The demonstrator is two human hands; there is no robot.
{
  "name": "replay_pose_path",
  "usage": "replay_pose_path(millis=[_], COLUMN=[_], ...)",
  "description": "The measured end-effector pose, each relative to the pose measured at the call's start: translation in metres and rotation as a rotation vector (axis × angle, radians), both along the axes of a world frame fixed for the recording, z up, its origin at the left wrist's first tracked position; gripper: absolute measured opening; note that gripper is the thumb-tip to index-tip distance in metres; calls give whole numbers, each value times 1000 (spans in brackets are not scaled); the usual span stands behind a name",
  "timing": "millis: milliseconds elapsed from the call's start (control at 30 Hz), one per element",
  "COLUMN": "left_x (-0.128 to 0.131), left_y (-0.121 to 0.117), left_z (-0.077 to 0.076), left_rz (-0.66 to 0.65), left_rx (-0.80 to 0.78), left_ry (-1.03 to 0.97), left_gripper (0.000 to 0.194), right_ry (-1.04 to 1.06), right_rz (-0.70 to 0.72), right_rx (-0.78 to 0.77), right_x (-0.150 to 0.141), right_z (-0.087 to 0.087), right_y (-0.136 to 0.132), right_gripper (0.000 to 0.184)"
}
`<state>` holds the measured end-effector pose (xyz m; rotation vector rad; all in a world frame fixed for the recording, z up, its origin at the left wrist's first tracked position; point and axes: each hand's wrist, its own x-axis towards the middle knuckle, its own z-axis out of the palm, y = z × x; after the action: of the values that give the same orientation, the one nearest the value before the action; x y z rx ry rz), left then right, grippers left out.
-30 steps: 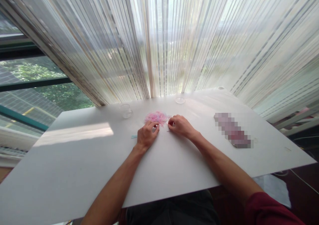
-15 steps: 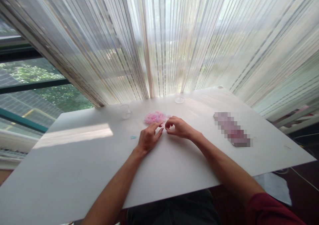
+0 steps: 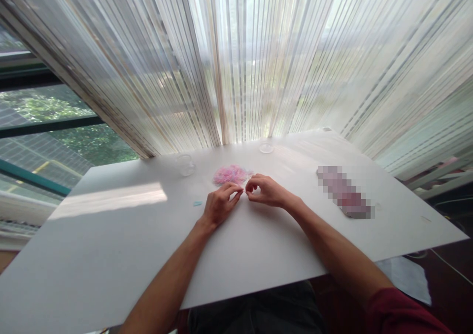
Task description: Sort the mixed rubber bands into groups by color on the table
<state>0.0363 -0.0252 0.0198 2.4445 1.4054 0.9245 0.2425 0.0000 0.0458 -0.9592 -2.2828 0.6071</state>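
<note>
A small heap of pink and pale blue bits lies on the white table, just beyond my hands. My left hand is raised a little off the table, its thumb and fingertips pinched together toward the right hand. My right hand faces it, fingers curled in a pinch. The two pinches almost meet at a tiny piece that is too small to name. A single pale blue bit lies on the table left of my left hand.
A small clear cup stands behind the heap to the left, and a shallow clear dish sits near the striped curtain. A long pixelated object lies on the right side of the table. A window is at the left.
Both hands have lifted off the table and come together. The left hand moved right, away from the pale blue bit, and now pinches toward the right hand's fingertips.
</note>
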Motion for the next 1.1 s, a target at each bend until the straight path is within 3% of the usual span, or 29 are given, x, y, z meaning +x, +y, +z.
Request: replay_pose_path(millis=[133,667,933,1100], left_x=[0,-4,-17,-34], left_y=[-1,-1,-4,-4], left_z=[2,2,14,24], left_rz=[13,19,15,50], left_rx=[20,23,-23,-118], left_ry=[-20,-4,89,155], left_gripper=[18,16,15,12], right_ry=[25,1,10,-2], right_rz=[-20,-7,-6,-95], right_rx=[31,61,86,89], right_x=[2,1,3,11], right_z=[-1,-2,-6,-9], right_y=[0,-2,-3,1], right_gripper=[4,14,9,10])
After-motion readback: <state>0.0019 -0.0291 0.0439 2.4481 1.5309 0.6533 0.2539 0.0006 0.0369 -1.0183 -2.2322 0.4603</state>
